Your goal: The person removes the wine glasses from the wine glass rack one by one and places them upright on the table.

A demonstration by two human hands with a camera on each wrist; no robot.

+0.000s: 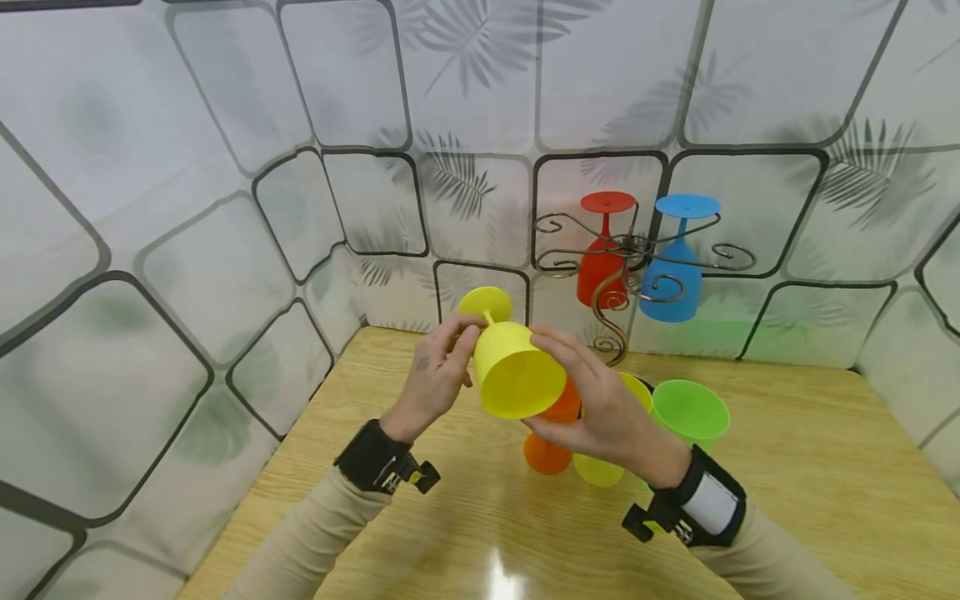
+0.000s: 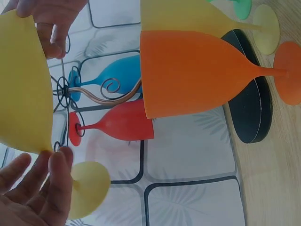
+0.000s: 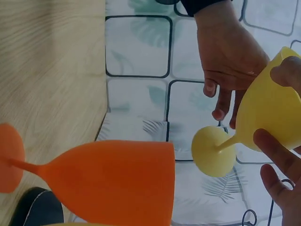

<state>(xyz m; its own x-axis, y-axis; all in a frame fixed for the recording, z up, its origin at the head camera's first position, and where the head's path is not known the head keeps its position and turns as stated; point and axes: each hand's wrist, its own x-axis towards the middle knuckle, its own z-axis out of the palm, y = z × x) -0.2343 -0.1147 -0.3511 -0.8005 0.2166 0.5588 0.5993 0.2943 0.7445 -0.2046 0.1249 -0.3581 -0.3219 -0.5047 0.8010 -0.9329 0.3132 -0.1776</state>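
A yellow plastic goblet (image 1: pixel 508 354) is held tilted above the table, its mouth toward me and its foot (image 1: pixel 486 308) up and to the left. My right hand (image 1: pixel 600 408) grips the bowl, thumb below and fingers on the upper side. Beside the bowl's stem end is my left hand (image 1: pixel 438 371). Its fingers (image 2: pixel 59 183) touch the bowl and look loosely bent, and none wrap the bare stem (image 3: pixel 229 143). Red (image 1: pixel 600 271) and blue (image 1: pixel 672 283) goblets hang upside down from a scrolled metal rack (image 1: pixel 628 246).
Standing upright near the rack's dark base (image 2: pixel 251 103) are an orange goblet (image 1: pixel 547 454), another yellow goblet (image 1: pixel 598 471) and a green goblet (image 1: pixel 690 408), partly behind my right hand. The wooden table (image 1: pixel 810 467) meets patterned cloth walls (image 1: pixel 480 208) at the back and sides.
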